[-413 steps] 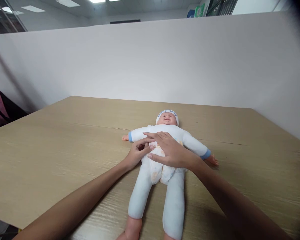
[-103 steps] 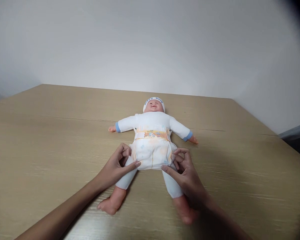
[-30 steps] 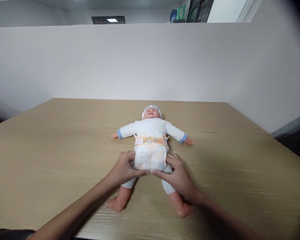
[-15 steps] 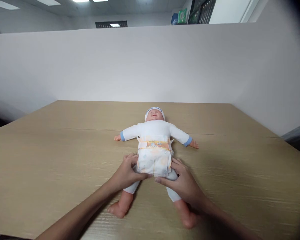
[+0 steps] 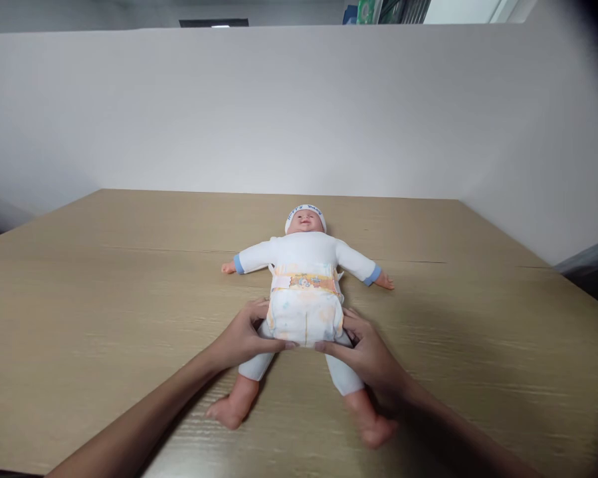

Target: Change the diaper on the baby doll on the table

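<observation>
A baby doll [image 5: 306, 249] in white clothes with blue cuffs lies on its back, arms spread and feet toward me. Around its waist and hips is a diaper [image 5: 306, 315] with an orange printed band across the front. My left hand [image 5: 242, 335] grips the diaper's left lower side, its thumb along the bottom edge at the crotch. On the other side my right hand [image 5: 363, 342] does the same, thumb pointing inward. The two thumb tips are a short gap apart. The other fingers are partly hidden beside the doll's hips and thighs.
The doll rests on a wide wood-grain table [image 5: 129, 279]. A pale partition wall [image 5: 279, 113] rises behind the table and along its right side. Beyond its top edge a green package [image 5: 365, 11] shows.
The view has tilted down slightly. My thumbs have moved apart along the diaper's bottom edge, and the doll's legs have shifted a little. Both hands stay on the diaper.
</observation>
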Available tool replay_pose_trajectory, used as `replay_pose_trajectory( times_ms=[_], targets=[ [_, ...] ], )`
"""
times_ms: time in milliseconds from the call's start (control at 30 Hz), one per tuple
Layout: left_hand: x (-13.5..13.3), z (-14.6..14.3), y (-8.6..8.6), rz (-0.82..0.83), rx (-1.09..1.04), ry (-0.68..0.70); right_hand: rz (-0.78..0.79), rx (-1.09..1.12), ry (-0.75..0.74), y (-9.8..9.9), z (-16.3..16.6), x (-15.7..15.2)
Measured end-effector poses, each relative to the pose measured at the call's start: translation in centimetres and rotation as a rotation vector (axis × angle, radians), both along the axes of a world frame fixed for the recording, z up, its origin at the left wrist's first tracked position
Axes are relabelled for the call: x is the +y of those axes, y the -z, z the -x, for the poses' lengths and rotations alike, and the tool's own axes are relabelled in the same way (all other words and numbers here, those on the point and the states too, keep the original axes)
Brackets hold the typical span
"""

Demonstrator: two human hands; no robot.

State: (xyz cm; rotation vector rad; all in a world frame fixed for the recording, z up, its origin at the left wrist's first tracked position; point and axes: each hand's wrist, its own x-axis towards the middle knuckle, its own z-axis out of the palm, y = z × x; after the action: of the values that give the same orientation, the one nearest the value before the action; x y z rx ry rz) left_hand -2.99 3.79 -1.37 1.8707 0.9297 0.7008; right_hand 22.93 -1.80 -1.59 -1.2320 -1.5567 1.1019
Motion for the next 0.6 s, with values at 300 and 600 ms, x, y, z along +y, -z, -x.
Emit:
replay_pose_trajectory(
  times_ms=[300,600],
  targets=[
    [1.2,1.1,0.8,0.182,-0.170,0.128,0.064,0.141,-0.087,2.2,-1.3,0.7],
    [0.6,0.9,0.7,0.129,-0.158,0.138,-0.083,-0.005,-0.069,2.1,-1.7,0.7]
  ],
)
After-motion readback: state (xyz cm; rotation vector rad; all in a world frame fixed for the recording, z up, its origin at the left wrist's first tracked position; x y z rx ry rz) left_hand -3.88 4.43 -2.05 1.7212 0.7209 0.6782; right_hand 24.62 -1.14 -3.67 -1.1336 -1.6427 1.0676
